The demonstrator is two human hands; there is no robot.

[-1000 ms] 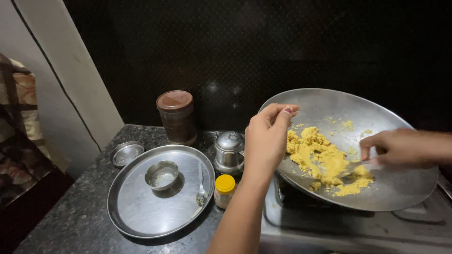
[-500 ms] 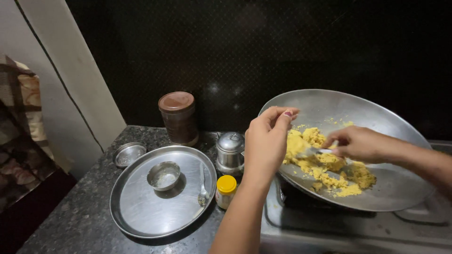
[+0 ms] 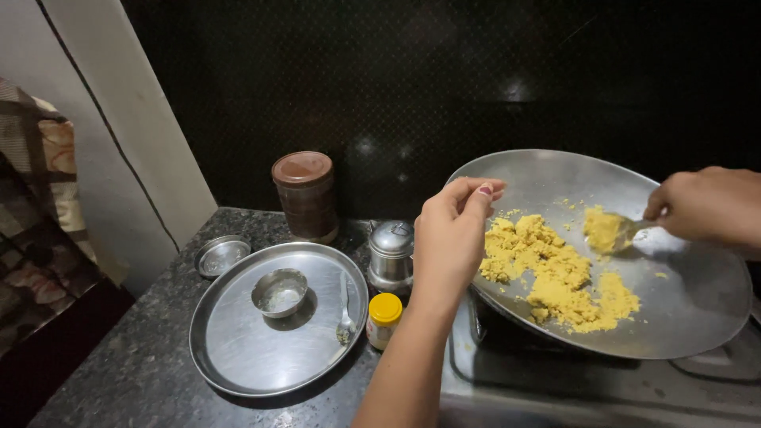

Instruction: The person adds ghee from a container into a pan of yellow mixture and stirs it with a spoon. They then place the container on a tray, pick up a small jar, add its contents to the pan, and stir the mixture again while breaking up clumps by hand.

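A wide steel pan (image 3: 697, 305) sits tilted on the stove and holds a crumbly yellow mixture (image 3: 559, 273). My left hand (image 3: 452, 234) grips the pan's near left rim between thumb and fingers. My right hand (image 3: 705, 204) is over the pan's right side and holds a steel spoon (image 3: 614, 231) by its handle. The spoon's bowl carries a heap of the yellow mixture, lifted a little to the right of the main pile.
On the dark speckled counter lies a round steel plate (image 3: 246, 357) with a small steel bowl (image 3: 279, 292) and a spoon (image 3: 345, 309). A yellow-capped bottle (image 3: 384, 319), a steel lidded pot (image 3: 391, 255), a brown jar (image 3: 305, 196) and a small lid (image 3: 220, 254) stand nearby.
My right hand has swung from the middle of the pan out to the right, lifting a spoonful of the yellow mixture. My left hand keeps its hold on the rim.
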